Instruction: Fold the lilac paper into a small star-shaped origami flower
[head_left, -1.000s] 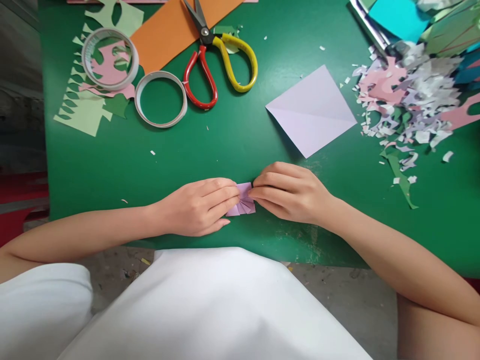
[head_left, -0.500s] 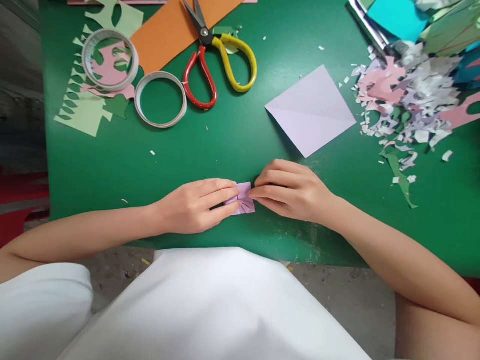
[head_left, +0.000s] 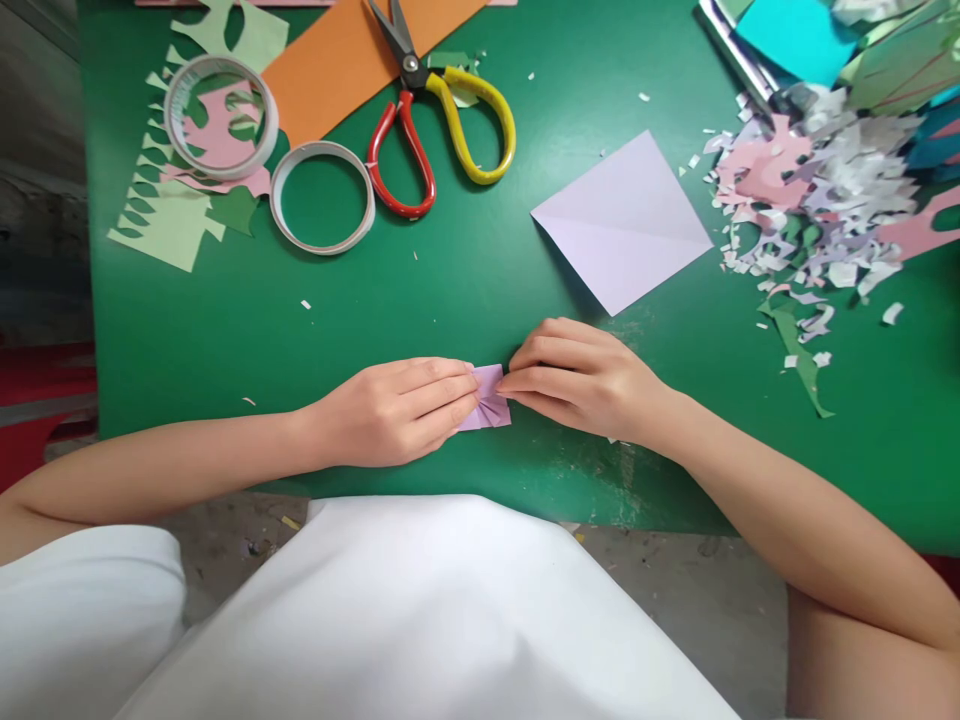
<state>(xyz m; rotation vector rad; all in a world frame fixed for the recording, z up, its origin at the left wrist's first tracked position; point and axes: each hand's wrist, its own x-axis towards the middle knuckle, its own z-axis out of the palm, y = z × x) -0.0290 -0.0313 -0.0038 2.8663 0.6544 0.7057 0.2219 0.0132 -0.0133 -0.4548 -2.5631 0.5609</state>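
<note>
A small piece of folded lilac paper [head_left: 491, 408] lies near the front of the green table, creases fanning across its lower part. My left hand [head_left: 394, 412] holds its left side down, fingers pressed together over the paper, so that side is hidden. From the right, my right hand [head_left: 592, 385] pinches the paper's right edge between thumb and fingertips. Just beyond my right hand rests a larger lilac paper square [head_left: 622, 225], with a crease across its middle.
Scissors [head_left: 410, 68] with one red and one yellow handle lie partly on an orange paper strip [head_left: 322, 80]. Two tape rolls [head_left: 279, 205] sit left of them, near cut green paper [head_left: 169, 230]. Paper scraps [head_left: 840, 200] are heaped at the right on the green table [head_left: 420, 290].
The fingers of my left hand have come together, closing the gap between them and covering more of the folded paper. My right hand has barely moved.
</note>
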